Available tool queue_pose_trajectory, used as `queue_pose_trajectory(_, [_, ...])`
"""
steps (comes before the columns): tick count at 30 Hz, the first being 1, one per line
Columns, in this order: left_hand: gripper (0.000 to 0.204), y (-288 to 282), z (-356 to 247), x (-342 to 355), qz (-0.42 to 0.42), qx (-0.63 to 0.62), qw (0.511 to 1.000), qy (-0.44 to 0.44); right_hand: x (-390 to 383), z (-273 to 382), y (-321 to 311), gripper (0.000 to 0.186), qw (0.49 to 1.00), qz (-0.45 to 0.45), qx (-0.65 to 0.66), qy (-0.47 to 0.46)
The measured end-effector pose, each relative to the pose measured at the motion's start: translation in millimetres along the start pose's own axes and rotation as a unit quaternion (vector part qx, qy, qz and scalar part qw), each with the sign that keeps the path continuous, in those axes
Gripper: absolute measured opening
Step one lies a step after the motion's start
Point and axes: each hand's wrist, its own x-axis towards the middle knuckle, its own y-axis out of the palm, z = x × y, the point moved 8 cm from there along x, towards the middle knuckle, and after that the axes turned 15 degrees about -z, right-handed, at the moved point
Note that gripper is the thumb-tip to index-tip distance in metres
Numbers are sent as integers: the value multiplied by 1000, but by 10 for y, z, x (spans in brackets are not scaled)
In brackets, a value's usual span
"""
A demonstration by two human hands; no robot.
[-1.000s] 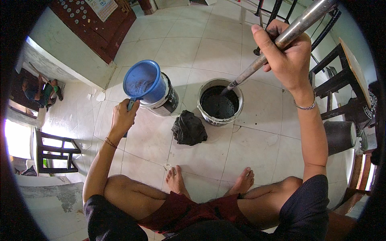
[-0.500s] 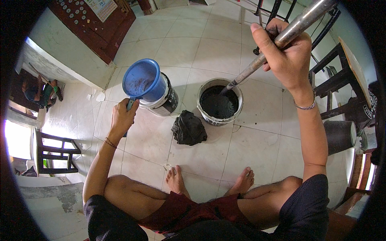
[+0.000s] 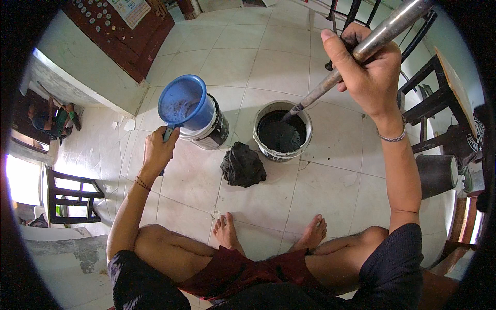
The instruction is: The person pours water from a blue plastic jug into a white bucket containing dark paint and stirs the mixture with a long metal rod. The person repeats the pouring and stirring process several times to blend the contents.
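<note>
My left hand [image 3: 159, 147] is closed round the handle of a blue plastic dipper [image 3: 200, 114]. The dipper tilts over a white bucket [image 3: 199, 138] with dark markings and hides most of its opening; grey residue shows inside the dipper. High on the right, my right hand [image 3: 368, 75] grips a long metal pole [image 3: 320, 89]. Its lower end slants into a second white bucket [image 3: 279, 156] and dips into black liquid [image 3: 279, 138], where the tip is hidden. A crumpled black cloth or bag [image 3: 243, 165] lies on the floor between the buckets and my feet.
Black-framed furniture [image 3: 439, 103] and a dark grey bucket [image 3: 434, 176] stand at right. At left are a black stool [image 3: 75, 194] and a wall corner [image 3: 116, 90]. My bare feet rest on pale floor tiles [image 3: 258, 201]; dark specks lie beside the liquid's bucket.
The blue dipper has shifted very slightly upward. My right hand and the pole stay almost exactly where they were.
</note>
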Motion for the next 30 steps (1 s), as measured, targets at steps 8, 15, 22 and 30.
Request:
queue_pose_trajectory(8, [43, -21, -53, -3, -15, -15, 1000, 20, -7, -2, 4, 36, 1000, 0, 1, -5])
queue_pose_trajectory(15, [43, -38, -100, -8, -21, -11, 1000, 20, -12, -21, 9, 34, 1000, 2, 16, 7])
queue_pose_trajectory(22, [43, -42, -257, -45, -23, -23, 999, 25, -20, -8, 35, 34, 1000, 4, 13, 10])
queue_pose_trajectory(30, [43, 51, -354, -90, -3, -26, 1000, 11, -5, 26, 51, 36, 1000, 16, 10, -7])
